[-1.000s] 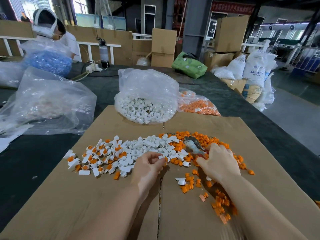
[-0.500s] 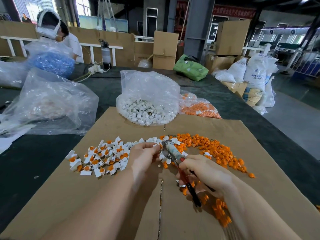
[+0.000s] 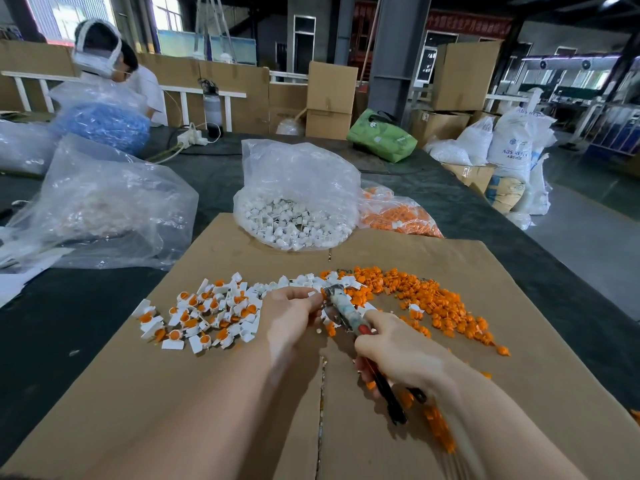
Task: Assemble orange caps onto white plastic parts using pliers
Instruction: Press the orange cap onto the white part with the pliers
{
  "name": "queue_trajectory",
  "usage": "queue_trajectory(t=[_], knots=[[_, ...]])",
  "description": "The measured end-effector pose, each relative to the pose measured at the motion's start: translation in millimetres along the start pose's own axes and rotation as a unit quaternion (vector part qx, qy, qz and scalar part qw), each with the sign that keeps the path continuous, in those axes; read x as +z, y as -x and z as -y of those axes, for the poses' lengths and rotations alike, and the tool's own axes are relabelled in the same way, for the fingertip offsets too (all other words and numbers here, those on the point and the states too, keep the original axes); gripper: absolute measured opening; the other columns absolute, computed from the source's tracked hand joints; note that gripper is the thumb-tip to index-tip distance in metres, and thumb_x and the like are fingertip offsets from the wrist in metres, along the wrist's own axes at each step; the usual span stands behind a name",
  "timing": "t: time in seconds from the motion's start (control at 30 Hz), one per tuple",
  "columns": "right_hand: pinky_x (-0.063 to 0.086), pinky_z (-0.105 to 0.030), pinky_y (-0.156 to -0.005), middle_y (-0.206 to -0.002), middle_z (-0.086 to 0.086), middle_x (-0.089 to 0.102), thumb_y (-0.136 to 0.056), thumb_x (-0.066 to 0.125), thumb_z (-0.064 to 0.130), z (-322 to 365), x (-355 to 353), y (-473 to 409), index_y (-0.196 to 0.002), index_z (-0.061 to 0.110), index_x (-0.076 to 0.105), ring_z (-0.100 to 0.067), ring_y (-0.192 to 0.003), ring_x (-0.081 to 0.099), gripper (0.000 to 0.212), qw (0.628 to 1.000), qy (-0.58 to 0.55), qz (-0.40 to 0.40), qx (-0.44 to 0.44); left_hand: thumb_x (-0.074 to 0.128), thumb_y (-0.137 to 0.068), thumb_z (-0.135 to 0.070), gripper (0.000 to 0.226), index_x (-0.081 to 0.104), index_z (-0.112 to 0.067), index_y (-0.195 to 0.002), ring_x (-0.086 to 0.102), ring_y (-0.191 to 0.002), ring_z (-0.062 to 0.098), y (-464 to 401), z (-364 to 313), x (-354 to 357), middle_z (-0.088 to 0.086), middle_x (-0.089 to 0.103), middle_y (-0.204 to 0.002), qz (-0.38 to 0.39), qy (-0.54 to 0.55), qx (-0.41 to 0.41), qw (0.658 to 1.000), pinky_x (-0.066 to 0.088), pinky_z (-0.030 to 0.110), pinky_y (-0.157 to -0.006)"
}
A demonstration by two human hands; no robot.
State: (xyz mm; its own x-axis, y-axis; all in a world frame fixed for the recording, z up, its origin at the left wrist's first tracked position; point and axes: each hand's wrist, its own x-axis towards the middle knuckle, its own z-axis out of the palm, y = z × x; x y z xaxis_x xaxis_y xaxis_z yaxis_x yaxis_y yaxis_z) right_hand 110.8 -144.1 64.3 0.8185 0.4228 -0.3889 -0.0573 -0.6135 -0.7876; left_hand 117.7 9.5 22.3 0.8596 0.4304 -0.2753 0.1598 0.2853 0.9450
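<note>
My right hand (image 3: 394, 344) grips the handles of the pliers (image 3: 341, 306), whose jaws point up toward my left hand (image 3: 291, 313). My left hand pinches a small white plastic part (image 3: 317, 295) right at the jaws. On the cardboard sheet (image 3: 207, 393) lies a pile of white parts with orange caps fitted (image 3: 201, 317) to the left. Loose orange caps (image 3: 433, 303) spread to the right, and bare white parts (image 3: 304, 281) lie just beyond my hands.
A clear bag of white parts (image 3: 294, 209) and a bag of orange caps (image 3: 398, 216) stand at the cardboard's far edge. Another large clear bag (image 3: 100, 202) sits at left on the dark table (image 3: 62, 323). A person (image 3: 110, 71) works at the far left.
My right hand picked the pliers up from the orange pile and brought their jaws to the white part that my left hand pinches. My left hand lifted slightly toward the pile.
</note>
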Motion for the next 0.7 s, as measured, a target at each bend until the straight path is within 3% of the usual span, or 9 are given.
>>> queue_trajectory(t=[0.17, 0.23, 0.33, 0.4, 0.47, 0.57, 0.63, 0.7], knots=[[0.031, -0.021, -0.047, -0.077, -0.006, 0.048, -0.090, 0.043, 0.011, -7, 3, -3, -0.079, 0.017, 0.034, -0.018, -0.063, 0.044, 0.015, 0.994, 0.082, -0.058, -0.034, 0.059, -0.088, 0.003, 0.005, 0.063, 0.002, -0.090, 0.049, -0.036, 0.010, 9, 1, 6, 0.007, 0.054, -0.053, -0.005, 0.007, -0.005, 1.000, 0.045, 0.024, -0.044], [0.029, -0.021, -0.046, -0.076, -0.005, 0.046, -0.089, 0.048, 0.013, -11, 3, -4, -0.078, 0.016, 0.036, -0.017, -0.061, 0.041, 0.017, 0.994, 0.074, -0.071, -0.041, 0.057, -0.089, 0.004, 0.007, 0.062, 0.004, -0.094, 0.046, -0.039, 0.012, 12, 2, 8, 0.009, 0.052, -0.055, -0.003, 0.019, -0.012, 1.000, 0.044, 0.027, -0.047], [0.033, -0.022, -0.049, -0.073, -0.001, 0.051, -0.080, 0.066, 0.025, -18, 2, -2, -0.088, 0.012, 0.050, -0.014, -0.058, 0.044, 0.022, 0.994, 0.023, -0.102, -0.035, 0.056, -0.090, 0.005, 0.009, 0.058, 0.006, -0.098, 0.044, -0.043, 0.013, 15, 3, 11, 0.011, 0.051, -0.060, -0.009, 0.034, -0.016, 0.999, 0.041, 0.020, -0.041], [0.037, -0.026, -0.055, -0.082, 0.002, 0.056, -0.071, 0.074, 0.035, -26, -3, -4, -0.096, 0.018, 0.053, -0.014, -0.067, 0.052, 0.036, 0.984, 0.039, -0.172, -0.031, 0.055, -0.089, 0.006, 0.009, 0.056, 0.007, -0.099, 0.045, -0.039, 0.010, 18, 7, 10, 0.011, 0.049, -0.060, -0.008, 0.037, -0.011, 0.999, 0.038, 0.018, -0.038], [0.042, -0.030, -0.065, -0.096, 0.004, 0.056, -0.069, 0.074, 0.043, -36, -11, -9, -0.101, 0.023, 0.050, -0.016, -0.084, 0.053, 0.045, 0.948, 0.158, -0.277, -0.017, 0.056, -0.089, 0.006, 0.012, 0.057, 0.007, -0.100, 0.047, -0.035, 0.004, 18, 15, 7, 0.009, 0.050, -0.059, 0.001, -0.003, 0.016, 1.000, 0.038, 0.016, -0.037], [0.045, -0.036, -0.084, -0.110, 0.001, 0.055, -0.072, 0.070, 0.053, -53, -25, -19, -0.113, 0.021, 0.049, -0.020, -0.105, 0.050, 0.056, 0.895, 0.269, -0.354, 0.016, 0.057, -0.092, -0.008, 0.019, 0.065, -0.007, -0.110, 0.058, -0.056, 0.000, 16, 28, 0, -0.004, 0.064, -0.062, 0.040, -0.150, 0.075, 0.985, 0.046, 0.013, -0.058], [0.044, -0.037, -0.090, -0.113, 0.000, 0.056, -0.072, 0.067, 0.061, -63, -32, -25, -0.113, 0.020, 0.049, -0.022, -0.110, 0.049, 0.060, 0.877, 0.314, -0.362, 0.038, 0.056, -0.094, -0.015, 0.024, 0.067, -0.019, -0.115, 0.062, -0.092, 0.008, 14, 33, -1, -0.011, 0.069, -0.092, 0.054, -0.230, 0.099, 0.967, 0.048, 0.024, -0.088], [0.043, -0.035, -0.092, -0.116, -0.001, 0.055, -0.072, 0.063, 0.067, -72, -35, -31, -0.114, 0.021, 0.050, -0.022, -0.112, 0.048, 0.063, 0.861, 0.357, -0.361, 0.044, 0.056, -0.094, -0.017, 0.024, 0.066, -0.024, -0.115, 0.057, -0.103, 0.008, 13, 35, -1, -0.014, 0.061, -0.106, 0.054, -0.259, 0.113, 0.958, 0.043, 0.022, -0.094]])
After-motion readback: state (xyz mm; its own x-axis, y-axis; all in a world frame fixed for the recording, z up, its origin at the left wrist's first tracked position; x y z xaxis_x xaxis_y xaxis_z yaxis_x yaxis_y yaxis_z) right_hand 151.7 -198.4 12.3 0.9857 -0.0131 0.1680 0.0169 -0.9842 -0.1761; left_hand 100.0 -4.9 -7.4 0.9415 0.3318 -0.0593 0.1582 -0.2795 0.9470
